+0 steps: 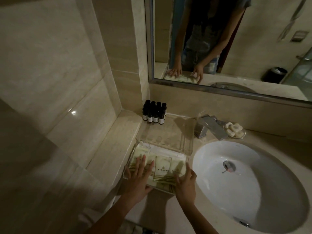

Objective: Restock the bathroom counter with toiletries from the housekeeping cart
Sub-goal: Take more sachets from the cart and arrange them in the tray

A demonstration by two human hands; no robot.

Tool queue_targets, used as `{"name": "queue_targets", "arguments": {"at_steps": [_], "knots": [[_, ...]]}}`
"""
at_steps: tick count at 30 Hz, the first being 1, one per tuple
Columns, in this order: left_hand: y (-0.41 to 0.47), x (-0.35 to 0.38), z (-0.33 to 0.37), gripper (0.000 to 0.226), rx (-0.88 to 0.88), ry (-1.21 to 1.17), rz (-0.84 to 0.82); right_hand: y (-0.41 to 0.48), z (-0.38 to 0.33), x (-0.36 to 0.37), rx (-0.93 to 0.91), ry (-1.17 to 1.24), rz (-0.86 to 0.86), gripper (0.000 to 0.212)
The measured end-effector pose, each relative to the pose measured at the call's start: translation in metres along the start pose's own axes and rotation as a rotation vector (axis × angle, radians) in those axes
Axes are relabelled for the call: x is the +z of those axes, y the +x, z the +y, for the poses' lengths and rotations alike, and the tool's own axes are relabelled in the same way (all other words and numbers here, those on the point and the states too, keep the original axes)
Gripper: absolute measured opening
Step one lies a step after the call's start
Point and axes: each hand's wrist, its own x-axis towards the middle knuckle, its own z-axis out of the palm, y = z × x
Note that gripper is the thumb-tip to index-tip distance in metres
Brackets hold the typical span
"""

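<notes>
Left hand (pixel 138 178) flat on packets (pixel 163 166)

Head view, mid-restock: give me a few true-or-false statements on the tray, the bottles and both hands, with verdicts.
1. The left hand lies flat on the packets in the clear tray. True.
2. The dark bottles stand inside the sink basin. False: they stand in the counter's back corner, left of the faucet.
3. The right hand holds a bottle. False: it is at the tray's right edge, with no bottle in it.
4. A small dish sits to the right of the faucet. True.
</notes>
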Motion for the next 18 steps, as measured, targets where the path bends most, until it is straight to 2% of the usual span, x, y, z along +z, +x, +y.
{"name": "queue_targets", "arguments": {"at_steps": [2, 4, 8, 15, 18], "knots": [[0.002, 0.001, -0.001, 0.114, 0.001, 0.017, -0.016, 0.002, 0.004, 0.006, 0.125, 0.111, 0.023, 0.065], [0.003, 0.002, -0.003, 0.118, 0.001, 0.02, -0.05, 0.008, 0.013, 0.013, 0.213, 0.15, 0.014, 0.054], [0.004, 0.005, -0.009, 0.121, 0.01, 0.007, -0.052, 0.009, 0.011, 0.005, 0.26, 0.182, 0.035, 0.027], [0.005, 0.004, -0.009, 0.115, 0.008, -0.018, -0.033, 0.011, 0.007, 0.006, 0.231, 0.066, 0.073, 0.032], [0.008, 0.001, -0.009, 0.111, -0.008, -0.021, -0.049, 0.015, 0.008, 0.007, 0.245, 0.125, 0.051, 0.03]]}}
